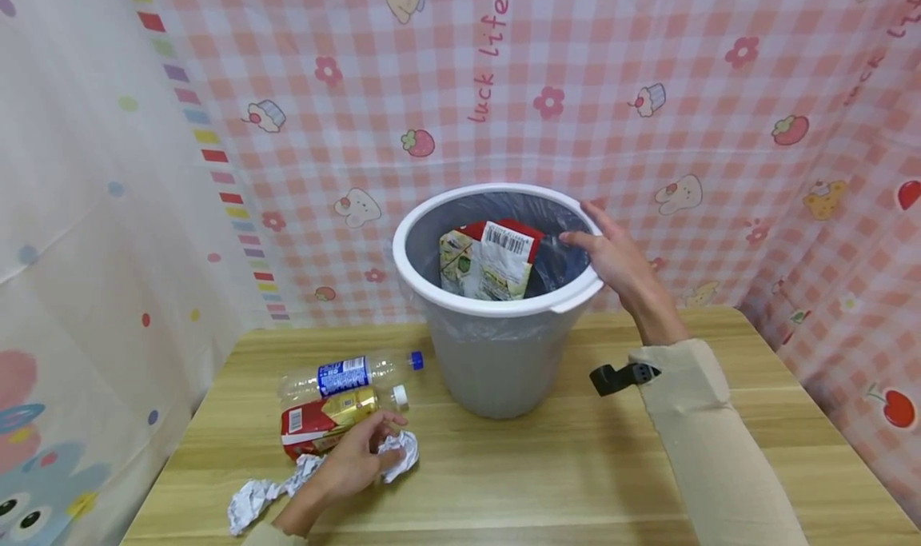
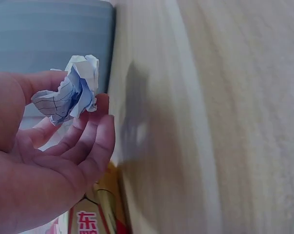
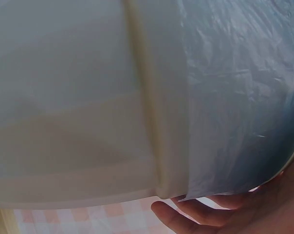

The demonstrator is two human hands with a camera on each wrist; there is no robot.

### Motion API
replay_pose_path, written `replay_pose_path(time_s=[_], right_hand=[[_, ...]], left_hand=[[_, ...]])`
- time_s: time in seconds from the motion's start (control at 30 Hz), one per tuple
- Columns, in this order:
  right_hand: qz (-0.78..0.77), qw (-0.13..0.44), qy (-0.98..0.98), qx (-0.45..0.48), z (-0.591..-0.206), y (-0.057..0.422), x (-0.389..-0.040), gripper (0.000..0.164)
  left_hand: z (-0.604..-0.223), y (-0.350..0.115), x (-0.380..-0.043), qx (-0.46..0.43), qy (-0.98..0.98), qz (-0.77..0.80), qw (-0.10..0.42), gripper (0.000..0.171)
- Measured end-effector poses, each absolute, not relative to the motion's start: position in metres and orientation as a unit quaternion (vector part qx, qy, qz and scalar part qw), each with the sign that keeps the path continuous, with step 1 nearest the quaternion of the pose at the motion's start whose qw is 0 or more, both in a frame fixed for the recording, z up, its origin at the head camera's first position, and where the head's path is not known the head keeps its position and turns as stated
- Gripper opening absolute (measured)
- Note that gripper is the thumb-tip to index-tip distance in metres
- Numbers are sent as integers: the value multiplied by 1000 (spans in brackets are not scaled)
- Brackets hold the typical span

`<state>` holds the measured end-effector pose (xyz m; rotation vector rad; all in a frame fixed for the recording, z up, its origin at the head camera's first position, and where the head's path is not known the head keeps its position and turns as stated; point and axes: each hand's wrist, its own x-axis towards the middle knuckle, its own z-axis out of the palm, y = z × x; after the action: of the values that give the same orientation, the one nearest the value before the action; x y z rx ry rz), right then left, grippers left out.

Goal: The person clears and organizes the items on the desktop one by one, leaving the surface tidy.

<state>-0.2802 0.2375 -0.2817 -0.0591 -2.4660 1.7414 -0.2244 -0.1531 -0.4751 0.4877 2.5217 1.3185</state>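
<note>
My left hand (image 1: 356,458) pinches a crumpled paper ball (image 2: 74,90) between thumb and fingers, low over the table and left of the trash can. Lined marks show on the paper. The grey trash can (image 1: 496,370) has a white rim and a thin plastic liner, and stands upright. At its right side my right hand (image 1: 615,254) holds the rim, one digit reaching inside and the others outside. Inside lies a red and white printed wrapper (image 1: 504,262). In the right wrist view the can's wall (image 3: 79,112) fills most of the picture, with fingers (image 3: 181,222) beside it.
Left of the can lie a clear plastic bottle (image 1: 344,376) with a blue cap and a gold and red drink bottle (image 1: 316,426) with a white cap. More crumpled paper (image 1: 252,502) lies near the left forearm. A checked curtain (image 1: 504,146) hangs behind the wooden table (image 1: 576,482).
</note>
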Motion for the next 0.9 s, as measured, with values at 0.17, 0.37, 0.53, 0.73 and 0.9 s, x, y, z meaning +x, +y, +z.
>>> replay_pose_path(time_s=[0.17, 0.37, 0.53, 0.73, 0.9], right_hand=[[576, 60, -815, -22, -282, 238, -280, 73], [571, 65, -818, -19, -282, 237, -280, 72], [568, 64, -820, -20, -282, 237, -280, 73], [570, 63, -819, -22, -282, 237, -280, 73], [567, 66, -821, -24, -282, 237, -280, 73]], left_hand=[[-469, -152, -226, 178, 866, 453, 117, 36], [-462, -152, -228, 183, 863, 458, 110, 38], [-453, -151, -229, 187, 856, 469, 112, 36], [-441, -150, -234, 186, 857, 470, 105, 36], [-427, -149, -240, 189, 862, 463, 82, 36]])
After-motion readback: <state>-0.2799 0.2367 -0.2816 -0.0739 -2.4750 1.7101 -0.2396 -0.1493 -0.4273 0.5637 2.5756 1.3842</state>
